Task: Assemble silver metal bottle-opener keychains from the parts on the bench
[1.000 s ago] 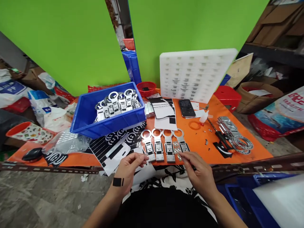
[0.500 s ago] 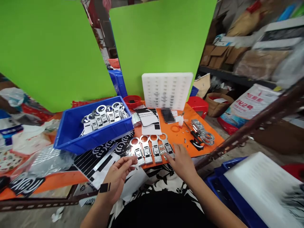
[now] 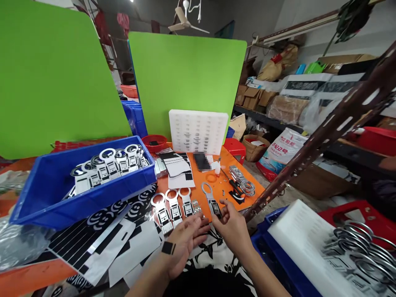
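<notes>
The right hand is pinching the low end of a silver ring-topped piece between the thumb and the fingers. The piece is leaning, and its ring is pointing to the far left. The fingers of the left hand are spreading a little apart and reaching to the right, just beside the right hand.

Just past the left hand, three more ring-topped pieces are lying side by side on the orange table, with their rings facing the far side. Small shiny bits are lying just right of them.

To the left, a blue bin is holding lots of ring-topped pieces. Black-and-white sheets are lying past the row. On the right, a black-handled screwdriver is resting near a silver pile of ring pieces. An orange ring is lying left of the screwdriver.

Farther back, a red basket is sitting left of a white foam block, which is standing before a green board.
</notes>
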`<state>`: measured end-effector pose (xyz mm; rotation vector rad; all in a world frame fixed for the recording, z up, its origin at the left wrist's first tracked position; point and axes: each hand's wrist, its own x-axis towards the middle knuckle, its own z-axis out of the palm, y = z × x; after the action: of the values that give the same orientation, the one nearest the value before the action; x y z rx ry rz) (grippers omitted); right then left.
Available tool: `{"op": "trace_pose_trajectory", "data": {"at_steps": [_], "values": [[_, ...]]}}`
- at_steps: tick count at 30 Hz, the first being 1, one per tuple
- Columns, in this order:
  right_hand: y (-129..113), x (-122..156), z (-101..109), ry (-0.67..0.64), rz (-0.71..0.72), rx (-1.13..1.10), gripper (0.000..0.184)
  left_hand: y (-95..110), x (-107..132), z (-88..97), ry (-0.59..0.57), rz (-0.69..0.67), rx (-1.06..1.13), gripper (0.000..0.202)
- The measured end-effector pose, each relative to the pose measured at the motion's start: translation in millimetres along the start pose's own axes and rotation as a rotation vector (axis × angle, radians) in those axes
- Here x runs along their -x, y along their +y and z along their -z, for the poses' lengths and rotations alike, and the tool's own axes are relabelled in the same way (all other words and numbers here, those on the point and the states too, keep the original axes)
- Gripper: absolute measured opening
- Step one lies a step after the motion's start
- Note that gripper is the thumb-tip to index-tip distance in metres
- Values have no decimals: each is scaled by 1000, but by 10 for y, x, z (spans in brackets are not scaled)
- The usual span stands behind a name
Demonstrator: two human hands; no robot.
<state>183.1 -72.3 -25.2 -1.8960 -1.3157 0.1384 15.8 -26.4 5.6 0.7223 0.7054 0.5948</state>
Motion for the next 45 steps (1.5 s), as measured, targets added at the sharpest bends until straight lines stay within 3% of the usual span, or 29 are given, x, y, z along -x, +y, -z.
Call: {"op": "trace_pose_trajectory", "data": {"at_steps": [3,8,11,14,17,21,24,26,30,32,37,41,45], "values": [[-91,247,-37,49,81,-154,45,-106,-44,-136,-95,-23,60,39],[-226,383,-146,59,241,-326,41,-148,0,-117,44,-177,26,44],[-306,322,-209,-70,154,-644,33,-84,73,-21,-65,-309,-40,47],[-393,233,-250,-234,115,-867,20,6,134,50,-114,-316,7,40],[-467,139,-220,-289,258,-749,20,72,143,125,-28,-311,97,23],[-579,51,-62,3,482,-536,34,110,87,259,46,-375,99,21],[-684,13,29,33,636,-457,37,108,31,337,59,-413,29,22],[-747,-26,36,2,538,-474,37,101,6,367,44,-429,-7,23],[-843,-158,5,-74,80,-721,46,105,9,402,11,-392,-93,26],[-883,-205,16,-141,-5,-819,49,127,32,422,33,-385,-148,26],[-950,-130,71,-34,-6,-806,35,213,102,427,117,-413,-266,29],[-936,5,54,59,74,-765,38,252,119,378,175,-444,-317,30],[-920,90,27,69,181,-699,43,282,83,369,219,-480,-301,36]]}}
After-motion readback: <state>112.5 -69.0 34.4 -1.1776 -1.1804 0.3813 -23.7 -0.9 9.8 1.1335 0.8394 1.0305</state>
